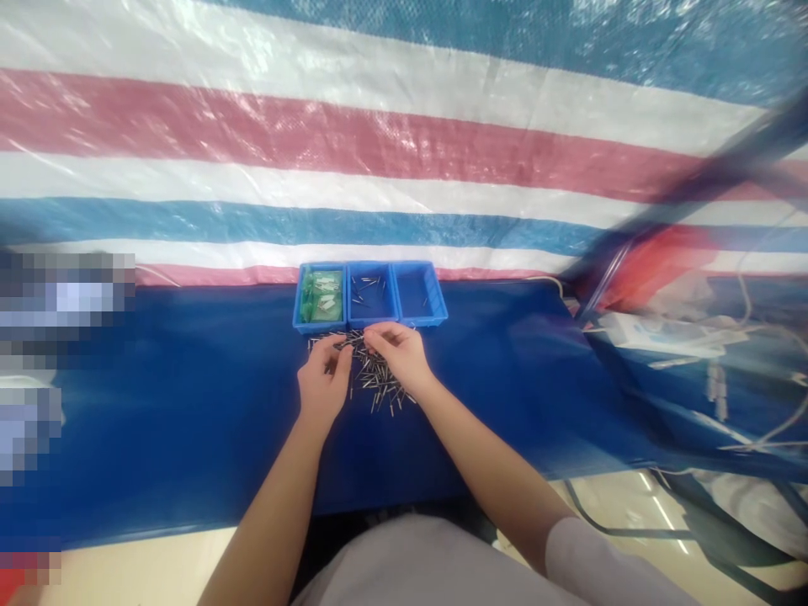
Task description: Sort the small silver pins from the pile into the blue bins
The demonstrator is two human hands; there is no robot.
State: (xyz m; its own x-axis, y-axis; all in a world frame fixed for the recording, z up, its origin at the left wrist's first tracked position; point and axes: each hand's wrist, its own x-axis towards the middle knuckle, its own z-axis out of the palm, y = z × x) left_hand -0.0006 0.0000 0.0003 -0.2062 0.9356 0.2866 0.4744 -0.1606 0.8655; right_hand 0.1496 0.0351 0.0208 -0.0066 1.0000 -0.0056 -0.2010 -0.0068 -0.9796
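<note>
A loose heap of thin metal pins (380, 383) lies on the blue tabletop, in front of the bins. Over the heap's left side, my left hand (323, 379) is closed, with thumb and forefinger pinching what look like a few of these pins. My right hand (402, 358) is closed too, its fingertips together on a thin pin close to the left fingertips. How many pins each hand holds is too small to tell. Just beyond the hands stand three joined blue bins: the left bin (296, 307), the middle bin (372, 322) and the right bin (435, 295).
Inside the left bin is a green plastic bag (309, 295) with pale pieces. Several pins lie in the middle bin, and at least one in the right. A striped tarp (404, 151) hangs behind the blue table (208, 404). White cables (770, 433) and a power strip (637, 331) are at right.
</note>
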